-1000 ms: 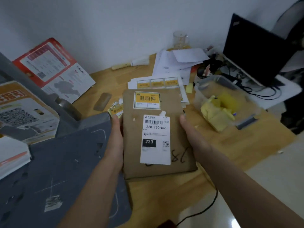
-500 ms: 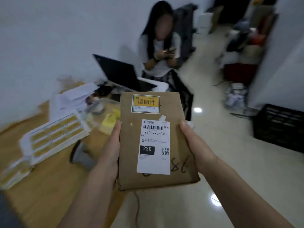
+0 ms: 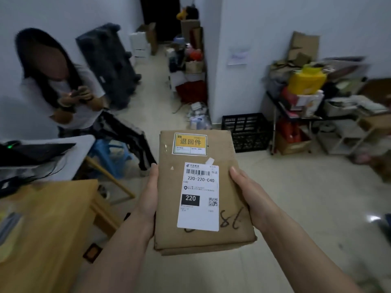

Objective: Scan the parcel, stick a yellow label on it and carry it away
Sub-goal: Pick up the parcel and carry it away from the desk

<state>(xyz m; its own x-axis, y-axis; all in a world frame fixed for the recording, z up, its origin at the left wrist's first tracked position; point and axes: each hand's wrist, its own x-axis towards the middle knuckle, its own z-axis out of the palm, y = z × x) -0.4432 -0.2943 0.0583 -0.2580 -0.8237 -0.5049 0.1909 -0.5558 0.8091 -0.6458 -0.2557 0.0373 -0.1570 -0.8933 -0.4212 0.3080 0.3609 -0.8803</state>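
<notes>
A flat brown cardboard parcel is held out in front of me, above the floor. A yellow label is stuck near its far edge, and a white shipping label with a barcode and "220" covers its middle. "98" is handwritten at the near right corner. My left hand grips the parcel's left edge and my right hand grips the right edge, thumbs on top.
The wooden desk is at my lower left, with a laptop beyond it. A seated person looks at a phone at the left. A black crate and cluttered shelves stand ahead right. Pale tiled floor lies ahead.
The view has swung right, away from the desk toward the room. The parcel stays in both hands and has left the desk for open floor.
</notes>
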